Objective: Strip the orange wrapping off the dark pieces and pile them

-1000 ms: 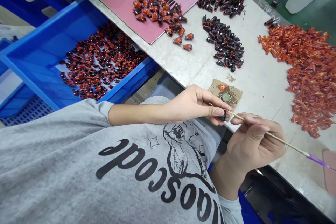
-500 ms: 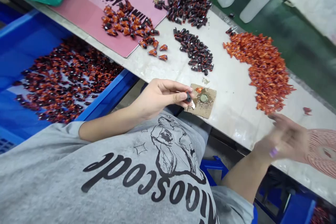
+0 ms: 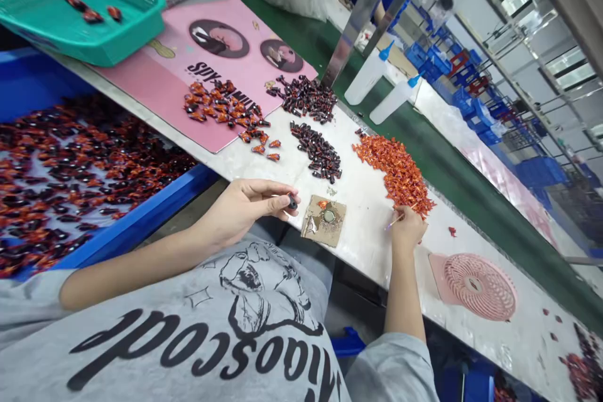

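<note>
My left hand (image 3: pixel 249 207) is closed, pinching a small black piece (image 3: pixel 292 203) between thumb and fingertips beside the cardboard square. On that cardboard square (image 3: pixel 315 233) lie a round metal cap with some wet-looking substance (image 3: pixel 329 216) and an orange bit (image 3: pixel 323 204). Over at the near edge of the orange pieces (image 3: pixel 400 166), my right hand (image 3: pixel 409 227) is closed around a thin stick with a purple end (image 3: pixel 394 222). Its fingertips touch the pile, and whether they also hold an orange piece is hidden. Small black pieces (image 3: pixel 316 149) lie in a cluster beyond the cardboard.
Joined orange-and-black pieces (image 3: pixel 223 103) lie on a pink mat (image 3: pixel 164 75). A green basket (image 3: pixel 113 44) stands far left, above a blue bin (image 3: pixel 155 204) of similar pieces. Two white bottles (image 3: pixel 370 77) and a metal post (image 3: pixel 351 31) stand behind; a pink fan (image 3: pixel 475 286) lies right.
My right hand has moved onto the orange pile from beside the fan. My left hand still pinches the black piece, now clear of the cardboard. The view has tilted up, showing more background.
</note>
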### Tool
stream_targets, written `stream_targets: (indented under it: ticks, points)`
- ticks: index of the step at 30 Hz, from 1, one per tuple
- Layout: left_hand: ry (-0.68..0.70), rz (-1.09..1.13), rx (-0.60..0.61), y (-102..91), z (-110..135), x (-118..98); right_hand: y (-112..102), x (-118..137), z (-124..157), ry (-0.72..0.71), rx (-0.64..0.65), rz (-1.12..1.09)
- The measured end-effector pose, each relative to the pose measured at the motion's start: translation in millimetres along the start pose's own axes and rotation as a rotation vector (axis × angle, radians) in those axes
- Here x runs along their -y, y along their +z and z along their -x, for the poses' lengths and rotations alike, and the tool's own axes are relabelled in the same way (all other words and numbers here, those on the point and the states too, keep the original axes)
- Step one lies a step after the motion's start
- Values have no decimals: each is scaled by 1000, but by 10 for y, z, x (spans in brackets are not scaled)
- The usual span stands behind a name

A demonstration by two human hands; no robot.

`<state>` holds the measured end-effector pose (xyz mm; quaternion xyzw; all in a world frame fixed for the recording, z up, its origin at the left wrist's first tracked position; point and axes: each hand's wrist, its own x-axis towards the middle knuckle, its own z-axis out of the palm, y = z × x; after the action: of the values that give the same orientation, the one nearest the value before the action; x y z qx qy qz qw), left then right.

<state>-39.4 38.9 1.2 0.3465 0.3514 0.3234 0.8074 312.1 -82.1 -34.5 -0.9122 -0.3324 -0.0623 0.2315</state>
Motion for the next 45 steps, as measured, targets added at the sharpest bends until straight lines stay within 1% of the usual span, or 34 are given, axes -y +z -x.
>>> stream_targets:
  ticks: [3, 6, 9, 11, 13, 16, 18, 19, 20, 21, 23, 25, 27, 30, 33, 36, 37, 39, 41, 43, 45]
  points:
    - [-15, 6, 9, -25, -55, -29, -77, 97, 80, -5, -55, -223]
    - [-60, 3, 96, 42, -113, -4, -120, 338, 371, -72, -58, -495]
    - [-121, 30, 266, 182, -153, 59, -170, 653, 807, -163, 51, -709]
    - [-131, 73, 365, 268, -176, 107, -228, 838, 1055, -241, 145, -806]
    - [-125, 119, 407, 322, -192, 153, -284, 964, 1204, -400, 176, -830]
    - [-130, 134, 430, 342, -197, 208, -314, 1030, 1264, -670, 133, -699]
    - [-136, 112, 449, 335, -192, 239, -289, 1026, 1262, -762, 112, -654]
    - [-141, 106, 459, 332, -190, 256, -266, 1022, 1265, -763, 98, -676]
    - [-147, 107, 468, 332, -187, 273, -239, 1022, 1276, -728, 70, -719]
    - [-150, 111, 476, 335, -185, 291, -210, 1028, 1296, -664, 26, -768]
    - [-143, 122, 490, 351, -181, 325, -154, 1057, 1358, -490, -89, -844]
    - [-117, 121, 496, 376, -175, 348, -116, 1100, 1436, -327, -180, -877]
    - [-94, 101, 511, 403, -166, 357, -106, 1142, 1508, -201, -204, -893]
    - [-65, 81, 540, 442, -147, 365, -139, 1171, 1574, -92, -149, -965]
    - [-61, 92, 569, 488, -124, 397, -192, 1149, 1590, -76, -105, -1084]
    - [-38, 96, 576, 544, -101, 441, -224, 1082, 1574, -58, -128, -1138]
    - [-22, 100, 571, 562, -96, 450, -230, 1055, 1565, -74, -140, -1135]
    - [13, 104, 548, 594, -87, 454, -244, 1009, 1551, -167, -141, -1112]
    - [65, 96, 502, 616, -83, 437, -266, 1001, 1552, -250, -136, -1089]
    - [147, 62, 458, 625, -82, 410, -295, 1040, 1570, -231, -127, -1070]
    - [242, 5, 451, 620, -83, 382, -317, 1101, 1595, -175, -134, -1062]
